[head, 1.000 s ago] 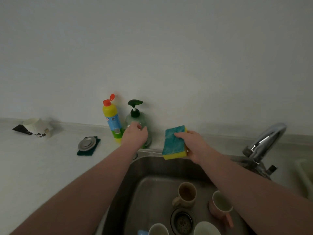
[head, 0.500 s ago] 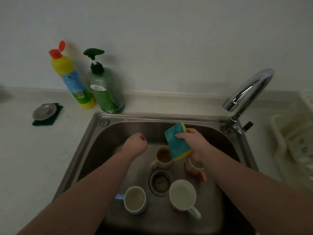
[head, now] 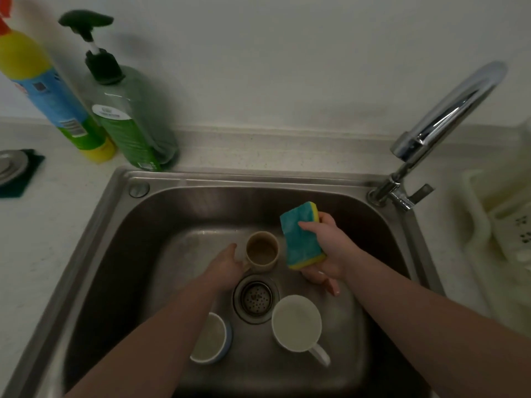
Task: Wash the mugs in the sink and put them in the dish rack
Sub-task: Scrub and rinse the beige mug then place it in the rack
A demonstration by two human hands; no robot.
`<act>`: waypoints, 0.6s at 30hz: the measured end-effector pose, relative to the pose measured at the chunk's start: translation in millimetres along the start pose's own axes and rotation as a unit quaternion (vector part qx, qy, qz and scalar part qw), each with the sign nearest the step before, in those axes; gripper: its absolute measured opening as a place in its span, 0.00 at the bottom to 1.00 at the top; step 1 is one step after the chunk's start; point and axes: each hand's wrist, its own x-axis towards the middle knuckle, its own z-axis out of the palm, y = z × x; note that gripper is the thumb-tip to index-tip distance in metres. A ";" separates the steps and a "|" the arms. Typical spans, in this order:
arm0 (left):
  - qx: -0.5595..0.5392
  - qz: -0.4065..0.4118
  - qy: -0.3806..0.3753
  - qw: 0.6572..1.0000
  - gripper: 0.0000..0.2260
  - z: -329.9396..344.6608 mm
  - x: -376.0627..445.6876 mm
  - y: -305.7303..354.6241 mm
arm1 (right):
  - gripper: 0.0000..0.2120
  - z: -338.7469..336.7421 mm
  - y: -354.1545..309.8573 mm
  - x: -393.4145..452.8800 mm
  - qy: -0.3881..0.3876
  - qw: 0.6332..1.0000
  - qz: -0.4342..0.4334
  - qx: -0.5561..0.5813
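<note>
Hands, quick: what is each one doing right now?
Left hand: at the handle of the beige mug; grip cannot be told.
Right hand: gripping the sponge.

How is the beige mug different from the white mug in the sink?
The beige mug is smaller and stands behind the drain; the white mug is wider and stands in front of it. The beige mug looks brown inside, the white mug pale. The left hand is at the beige mug's handle; nothing touches the white mug. Both stand upright.
</note>
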 end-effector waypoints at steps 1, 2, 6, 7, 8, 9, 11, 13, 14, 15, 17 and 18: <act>0.002 -0.004 -0.005 1.000 0.27 2.9 3.6 -2.2 | 0.19 0.8 0.6 2.4 0.004 1.000 0.001 -0.001; 0.013 -0.008 -0.009 1.000 0.25 6.1 7.7 -4.9 | 0.18 1.9 1.1 2.6 0.006 1.000 0.004 -0.004; 0.064 0.002 -0.013 0.998 0.16 13.3 13.4 -10.1 | 0.19 4.2 4.0 8.9 0.009 1.000 0.015 -0.003; 0.074 0.008 -0.009 0.997 0.16 13.8 13.7 -10.3 | 0.19 4.4 4.1 10.3 0.010 1.000 0.017 0.005; 0.093 0.014 -0.004 0.996 0.16 14.1 14.4 -10.5 | 0.19 4.5 3.6 10.7 0.009 1.000 0.021 0.011; 0.115 0.017 -0.003 0.993 0.16 13.5 14.0 -9.3 | 0.19 4.0 4.1 13.2 0.009 1.000 0.023 0.015; 0.130 0.017 -0.006 0.991 0.15 12.9 15.8 -10.1 | 0.20 3.8 3.4 13.6 0.002 1.000 0.026 0.014; 0.067 0.006 -0.017 0.998 0.16 12.9 16.1 -11.0 | 0.20 3.9 3.6 15.0 -0.002 0.999 0.033 0.013; 0.009 0.001 -0.025 1.000 0.15 14.0 15.3 -10.7 | 0.21 4.6 3.7 14.4 -0.003 0.999 0.038 0.017; -0.055 -0.002 -0.034 0.998 0.13 15.9 13.7 -9.2 | 0.21 4.7 4.7 15.6 -0.003 0.999 0.043 0.026; -0.191 -0.012 -0.044 0.981 0.10 20.4 10.8 -3.6 | 0.22 5.6 6.6 16.2 -0.006 0.997 0.059 0.052; -0.260 -0.019 -0.044 0.964 0.10 22.0 9.8 0.5 | 0.23 6.2 7.5 15.3 -0.008 0.996 0.068 0.064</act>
